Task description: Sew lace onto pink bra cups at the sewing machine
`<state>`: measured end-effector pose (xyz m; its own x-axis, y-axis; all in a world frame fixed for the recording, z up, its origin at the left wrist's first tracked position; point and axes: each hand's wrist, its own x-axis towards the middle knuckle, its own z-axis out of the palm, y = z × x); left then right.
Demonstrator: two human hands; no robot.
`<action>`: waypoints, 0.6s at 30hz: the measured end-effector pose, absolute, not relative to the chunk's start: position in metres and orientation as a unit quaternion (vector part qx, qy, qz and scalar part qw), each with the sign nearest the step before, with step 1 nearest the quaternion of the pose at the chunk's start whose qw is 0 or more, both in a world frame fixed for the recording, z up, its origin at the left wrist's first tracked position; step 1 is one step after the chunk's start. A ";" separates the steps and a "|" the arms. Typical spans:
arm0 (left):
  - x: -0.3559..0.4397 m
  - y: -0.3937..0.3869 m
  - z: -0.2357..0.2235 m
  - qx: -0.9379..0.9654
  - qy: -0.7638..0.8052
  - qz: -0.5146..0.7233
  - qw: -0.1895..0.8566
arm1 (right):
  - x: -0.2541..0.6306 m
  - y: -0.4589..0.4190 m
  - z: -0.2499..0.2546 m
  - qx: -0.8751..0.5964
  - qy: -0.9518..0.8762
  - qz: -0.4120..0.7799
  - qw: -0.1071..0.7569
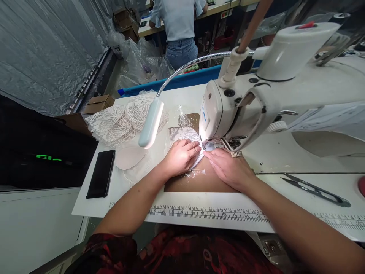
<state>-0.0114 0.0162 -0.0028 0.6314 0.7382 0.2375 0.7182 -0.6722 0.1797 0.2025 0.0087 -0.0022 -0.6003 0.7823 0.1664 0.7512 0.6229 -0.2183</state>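
My left hand (180,156) lies flat with its fingers together on a piece of white lace (184,134), pressing it down just left of the needle area (209,145) of a white sewing machine (256,99). On the other side, my right hand (228,169) rests flat on the brown panel (196,182) below the presser foot, its fingertips touching the lace edge at the needle. Neither hand grips anything. The machine's lamp lights the spot brightly.
A gooseneck lamp (151,123) hangs over the table's left. More lace (119,121) is piled at the back left, and a black phone (101,173) lies at the left. Thread snips (316,189) lie at the right. A person stands at a far bench (179,26).
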 end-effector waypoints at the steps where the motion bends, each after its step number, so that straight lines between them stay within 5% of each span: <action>1: -0.012 0.016 -0.002 0.902 0.405 0.143 0.033 | 0.203 0.009 -0.003 -0.432 -0.890 0.066 0.132; 8: -0.017 0.009 0.008 0.927 0.356 0.103 0.054 | 0.205 0.011 -0.005 -0.451 -0.870 0.083 0.182; 18: -0.021 0.010 0.007 0.936 0.325 0.115 0.070 | 0.205 0.009 -0.008 -0.407 -0.902 0.051 0.135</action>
